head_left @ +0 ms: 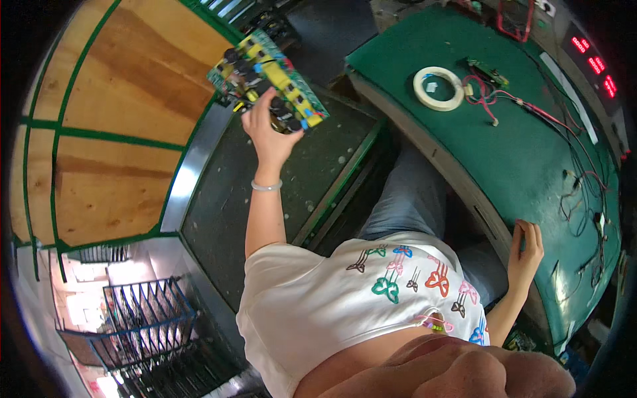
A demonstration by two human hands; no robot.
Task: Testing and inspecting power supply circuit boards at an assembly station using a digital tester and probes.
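Note:
My left hand (269, 136) is raised at the upper middle, shut on a circuit board (269, 76) crowded with yellow, black and blue components. Fingers and thumb grip the board's near side, and it hangs tilted over the dark green surface beside the wooden panels. On the right, my right hand (527, 251) rests at the near edge of the green-topped workbench (424, 50). Its fingers are loosely bent and slightly apart, and nothing shows in them. A pale bracelet circles my left wrist.
On the workbench lie a roll of cream tape (450, 99), a small green board (489, 73) with red wires, and black cables (584, 186). Red-lit displays (594, 65) stand along the far right. Wooden panels (119, 179) and a blue rack (146, 318) are on the left.

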